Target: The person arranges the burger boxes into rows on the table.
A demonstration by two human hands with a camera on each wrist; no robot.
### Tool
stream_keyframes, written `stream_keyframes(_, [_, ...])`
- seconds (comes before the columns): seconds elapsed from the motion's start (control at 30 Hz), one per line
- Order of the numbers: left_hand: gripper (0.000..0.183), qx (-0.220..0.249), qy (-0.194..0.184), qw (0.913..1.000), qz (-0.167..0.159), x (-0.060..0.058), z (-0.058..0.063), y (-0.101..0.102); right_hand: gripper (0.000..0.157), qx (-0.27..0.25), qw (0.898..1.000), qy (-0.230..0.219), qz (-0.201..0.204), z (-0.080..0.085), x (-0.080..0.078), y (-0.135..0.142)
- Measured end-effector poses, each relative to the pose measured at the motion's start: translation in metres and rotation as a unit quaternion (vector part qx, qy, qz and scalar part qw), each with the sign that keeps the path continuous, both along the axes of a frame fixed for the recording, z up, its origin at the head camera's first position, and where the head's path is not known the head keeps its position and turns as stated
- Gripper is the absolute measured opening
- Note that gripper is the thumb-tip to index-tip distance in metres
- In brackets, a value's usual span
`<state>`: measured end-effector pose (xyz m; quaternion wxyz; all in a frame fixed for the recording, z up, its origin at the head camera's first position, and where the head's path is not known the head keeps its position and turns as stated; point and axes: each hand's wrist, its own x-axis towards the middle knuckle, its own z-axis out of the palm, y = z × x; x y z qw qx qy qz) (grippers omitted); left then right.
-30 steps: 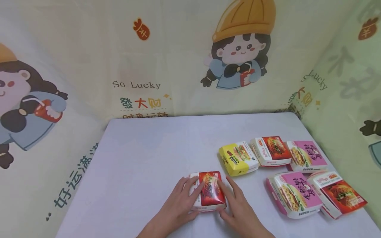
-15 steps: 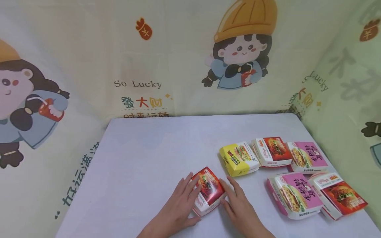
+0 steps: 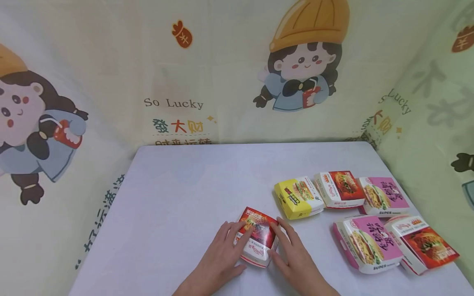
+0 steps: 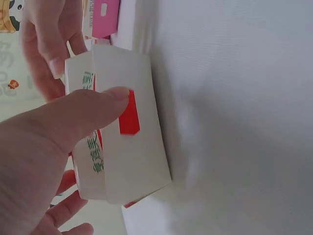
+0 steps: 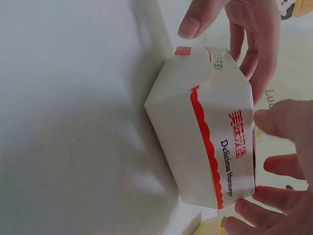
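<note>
A red and white paper hamburger box [image 3: 261, 242] sits on the table between both hands, red part of its lid away from me. My left hand [image 3: 222, 250] lays its fingers over the lid's left part. In the left wrist view the left thumb [image 4: 110, 105] overlaps the wall beside a red tab [image 4: 129, 117]; the right wrist view shows that thumb a little off the tab. My right hand [image 3: 298, 259] touches the box's right edge with its fingertips, its thumb near the front right corner. In the right wrist view its fingers [image 5: 266, 196] reach along the lid edge.
At the right lie several other burger boxes: a yellow one [image 3: 299, 197], a red and white one [image 3: 340, 189] behind it, a pink one [image 3: 383, 195] at the back, and nearer a pink box [image 3: 368, 244] against a red one [image 3: 422, 244]. Printed cloth [image 3: 237, 74] stands behind the white table [image 3: 166, 205].
Between the hands the hamburger box has turned counterclockwise, its white lid part moving from the left side to the front. Both hands shifted only slightly; the other boxes stay put.
</note>
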<state>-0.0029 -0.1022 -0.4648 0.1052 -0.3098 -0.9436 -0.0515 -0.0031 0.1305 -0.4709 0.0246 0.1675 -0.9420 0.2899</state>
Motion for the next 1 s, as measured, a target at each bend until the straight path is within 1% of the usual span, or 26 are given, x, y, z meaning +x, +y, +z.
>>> stream_keyframes(0.07, [0.1, -0.002, -0.003, 1.0, 0.009, -0.001, 0.001, 0.002, 0.077, 0.004, 1.0, -0.021, 0.006, 0.002, 0.001, -0.001])
stream_keyframes(0.13, [0.098, -0.008, -0.007, 0.9998, 0.018, -0.002, 0.002, 0.003, 0.081, 0.011, 0.999, -0.029, 0.02, 0.003, 0.002, -0.001])
stream_keyframes(0.23, [0.094, -0.011, -0.009, 0.9996, 0.024, -0.005, 0.003, 0.006, 0.09, 0.031, 0.998, -0.037, 0.038, 0.003, 0.003, -0.003])
stream_keyframes(0.37, [0.089, -0.005, 0.007, 1.0, 0.005, -0.013, 0.004, 0.009, 0.101, 0.057, 0.997, -0.008, 0.051, 0.0, 0.001, -0.004])
stream_keyframes(0.43, [0.088, -0.009, 0.003, 0.9999, -0.004, -0.018, 0.006, 0.011, 0.103, 0.063, 0.997, 0.004, 0.054, -0.002, 0.0, -0.005])
stream_keyframes(0.5, [0.09, -0.015, -0.013, 0.9997, -0.009, -0.022, 0.008, 0.013, 0.105, 0.073, 0.996, 0.014, 0.055, -0.002, -0.001, -0.005])
stream_keyframes(0.63, [0.102, -0.036, -0.064, 0.9973, -0.002, -0.026, 0.011, 0.015, 0.104, 0.097, 0.993, 0.027, 0.056, -0.004, -0.002, -0.007])
stream_keyframes(0.7, [0.105, -0.045, -0.075, 0.9962, 0.001, -0.026, 0.011, 0.015, 0.103, 0.103, 0.993, 0.032, 0.056, -0.005, -0.002, -0.007])
stream_keyframes(0.77, [0.108, -0.05, -0.078, 0.9957, 0.0, -0.026, 0.011, 0.014, 0.101, 0.102, 0.992, 0.047, 0.057, -0.005, -0.002, -0.008])
stream_keyframes(0.83, [0.107, -0.055, -0.071, 0.9959, -0.006, -0.027, 0.01, 0.014, 0.1, 0.098, 0.991, 0.062, 0.06, -0.006, -0.003, -0.008])
stream_keyframes(1.0, [0.104, -0.068, -0.057, 0.996, -0.01, -0.027, 0.008, 0.014, 0.105, 0.088, 0.986, 0.107, 0.093, -0.008, -0.005, -0.01])
